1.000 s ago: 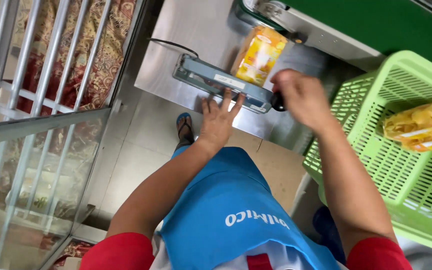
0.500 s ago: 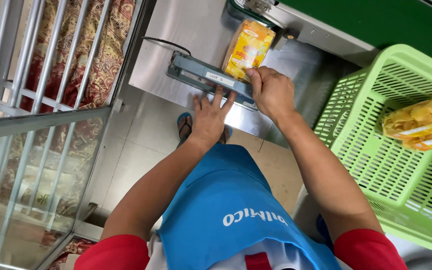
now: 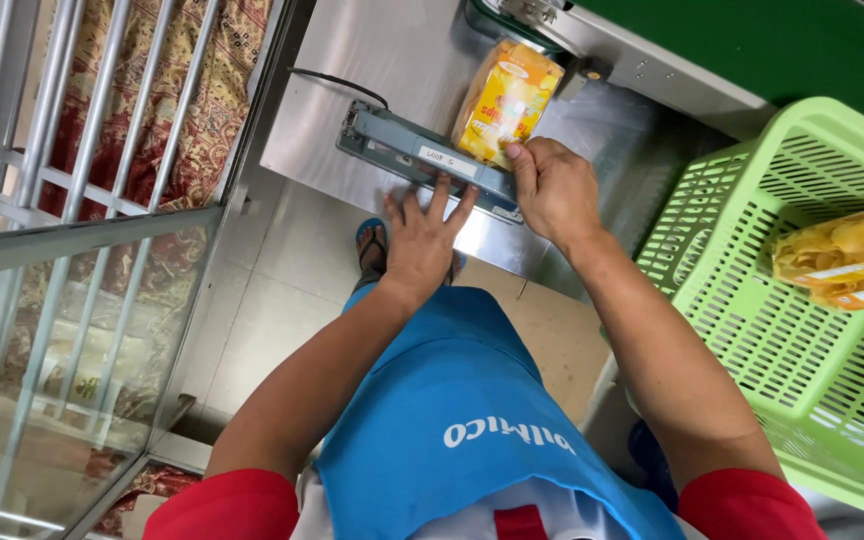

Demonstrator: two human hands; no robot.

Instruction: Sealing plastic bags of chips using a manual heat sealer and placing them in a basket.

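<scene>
The right hand [image 3: 555, 190] is closed over the sealer bar [image 3: 422, 160], knuckles up; the fingertips are hidden, and whether the bag's edge is pinched cannot be told. The yellow snack bag [image 3: 508, 100] lies just beyond, its near end under the bar. The left hand [image 3: 424, 240] is laid flat, fingers spread, against the bar's near side. All rests on a steel table [image 3: 392, 60]. A green basket [image 3: 802, 330], partly cut off, holds another chip bag [image 3: 847, 255].

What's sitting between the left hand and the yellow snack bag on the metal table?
In the head view, the grey sealer bar lies between the left hand and the yellow snack bag; the fingertips reach its near edge.
</scene>
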